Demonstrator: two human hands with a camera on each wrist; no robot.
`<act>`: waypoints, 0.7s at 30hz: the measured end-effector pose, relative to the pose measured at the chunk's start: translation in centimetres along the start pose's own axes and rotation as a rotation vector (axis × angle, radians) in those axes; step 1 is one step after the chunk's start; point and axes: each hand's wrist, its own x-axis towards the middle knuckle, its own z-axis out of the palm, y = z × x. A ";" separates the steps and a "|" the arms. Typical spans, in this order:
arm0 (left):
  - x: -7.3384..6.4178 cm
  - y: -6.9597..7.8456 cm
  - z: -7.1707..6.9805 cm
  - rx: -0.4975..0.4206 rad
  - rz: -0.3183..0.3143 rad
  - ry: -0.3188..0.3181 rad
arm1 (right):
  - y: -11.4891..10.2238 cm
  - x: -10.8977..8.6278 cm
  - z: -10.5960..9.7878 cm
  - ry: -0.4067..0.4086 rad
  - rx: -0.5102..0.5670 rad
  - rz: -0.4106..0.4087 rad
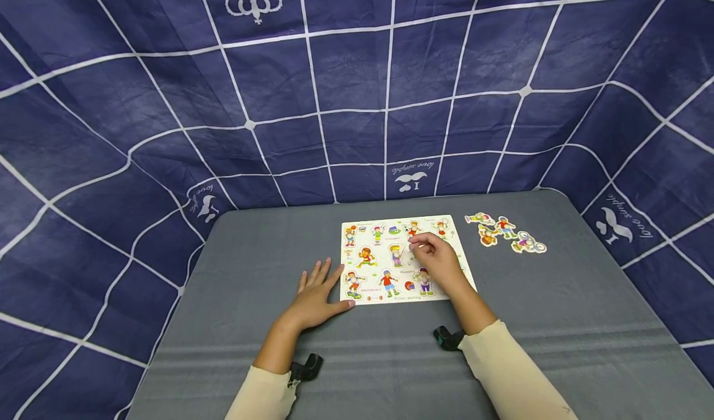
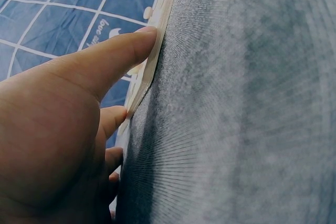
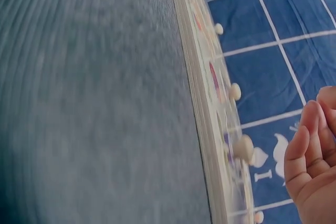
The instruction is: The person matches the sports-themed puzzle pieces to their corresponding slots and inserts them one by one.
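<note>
A white puzzle board (image 1: 385, 300) printed with sports children lies on the grey table. Knobbed pieces sit on it, such as a running child (image 1: 366, 257) and a roller-skating child (image 1: 388, 282). My left hand (image 1: 313, 299) is spread flat at the board's left edge, its thumb (image 2: 131, 48) against the near corner. My right hand (image 1: 437, 260) is above the board's right half, its fingers (image 3: 298, 150) bent inward and higher than the wooden knobs (image 3: 243, 148). Its fingertips overlap the football child piece (image 1: 413, 228) in the head view. I cannot tell whether they hold anything.
Several loose cut-out pieces lie right of the board, among them a child in blue (image 1: 506, 227) and a cyclist (image 1: 528, 243). A dark blue cloth (image 1: 357, 67) with white grid lines hangs behind and beside the table (image 1: 379, 370).
</note>
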 end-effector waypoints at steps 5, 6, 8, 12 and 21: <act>0.0 0.1 0.0 -0.001 0.001 0.004 | 0.8 0.1 -1.1 0.044 -0.004 0.000; -0.1 0.1 -0.1 -0.002 0.000 0.002 | 1.0 0.1 -1.3 0.054 0.002 -0.002; -0.1 0.1 -0.1 -0.005 -0.003 0.003 | 1.4 0.1 -1.8 0.066 0.020 -0.007; -0.1 0.1 -0.1 -0.008 -0.007 0.002 | 1.9 0.2 -2.8 0.081 0.049 -0.001; -0.1 0.1 0.0 -0.007 -0.009 -0.001 | 2.3 -0.3 -5.6 0.130 0.007 0.057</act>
